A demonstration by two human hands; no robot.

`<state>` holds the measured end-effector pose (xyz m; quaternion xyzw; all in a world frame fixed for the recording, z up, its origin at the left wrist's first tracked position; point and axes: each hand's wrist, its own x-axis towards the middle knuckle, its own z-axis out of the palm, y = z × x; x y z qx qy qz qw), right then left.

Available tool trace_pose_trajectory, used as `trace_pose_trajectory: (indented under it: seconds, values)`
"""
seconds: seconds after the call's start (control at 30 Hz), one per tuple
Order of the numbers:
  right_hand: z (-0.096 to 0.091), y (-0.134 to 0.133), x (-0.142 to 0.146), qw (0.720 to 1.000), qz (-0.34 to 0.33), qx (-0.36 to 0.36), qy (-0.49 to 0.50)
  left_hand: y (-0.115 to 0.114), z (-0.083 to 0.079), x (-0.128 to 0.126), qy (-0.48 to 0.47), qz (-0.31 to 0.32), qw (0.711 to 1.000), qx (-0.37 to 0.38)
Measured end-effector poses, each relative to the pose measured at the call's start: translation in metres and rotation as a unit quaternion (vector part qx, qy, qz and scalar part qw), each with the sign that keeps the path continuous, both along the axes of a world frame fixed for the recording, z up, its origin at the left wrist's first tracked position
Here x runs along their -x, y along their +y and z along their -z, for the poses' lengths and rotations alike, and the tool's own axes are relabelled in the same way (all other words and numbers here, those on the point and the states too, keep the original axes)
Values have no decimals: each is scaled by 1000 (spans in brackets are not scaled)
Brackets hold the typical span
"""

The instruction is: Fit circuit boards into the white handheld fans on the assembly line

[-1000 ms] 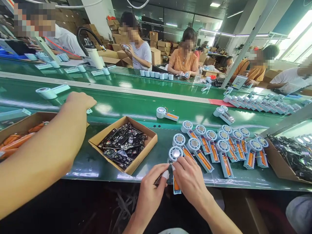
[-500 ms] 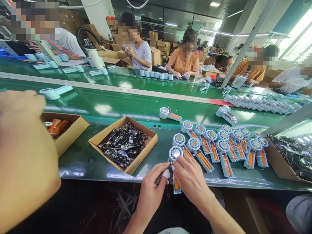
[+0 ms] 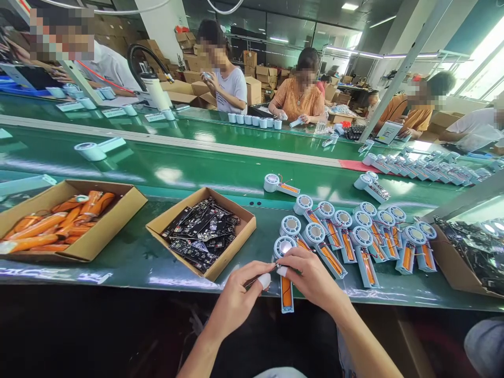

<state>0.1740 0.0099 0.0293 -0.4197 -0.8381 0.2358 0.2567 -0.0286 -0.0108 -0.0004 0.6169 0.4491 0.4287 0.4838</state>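
A light-blue handheld fan half (image 3: 286, 281) lies at the bench's front edge, its round head (image 3: 284, 245) away from me and an orange battery inside its handle. Over the base of that head, my two hands meet. My left hand (image 3: 243, 294) pinches a thin dark board, seen edge-on and mostly hidden by the fingers. My right hand (image 3: 309, 275) is closed at the fingertips against the left ones, on something too small to make out. White covers sit on both thumbs. Several similar fan halves (image 3: 363, 257) with orange batteries and red wires lie to the right.
A carton of dark circuit boards (image 3: 230, 262) stands left of my hands, and a carton of orange batteries (image 3: 90, 247) farther left. At the right edge is another filled carton (image 3: 452, 268). Fan parts (image 3: 90, 151) lie on the green line; several people work across it.
Another person's arm has left the left side, uncovering the battery carton. My hands stay together over the fan half; my right fingers have shifted slightly toward the left fingertips. The view has moved a little.
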Motion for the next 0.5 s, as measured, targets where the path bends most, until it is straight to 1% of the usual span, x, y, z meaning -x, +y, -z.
trace_pose_trajectory:
  seconds: [0.07, 0.27, 0.4, 0.5]
  values:
    - [1, 1, -2, 1000, -11, 0, 13, 1, -1, 0, 10, 4, 1000, -13]
    - [6, 3, 3, 1000, -8, -7, 29, 2, -4, 0, 20, 7, 999, -26]
    - [3, 2, 5, 998, 25, 15, 51, 3, -5, 2, 44, -9, 999, 12]
    - [-3, -7, -6, 995, 63, 29, 75, 0, -5, 6, 93, -39, 994, 45]
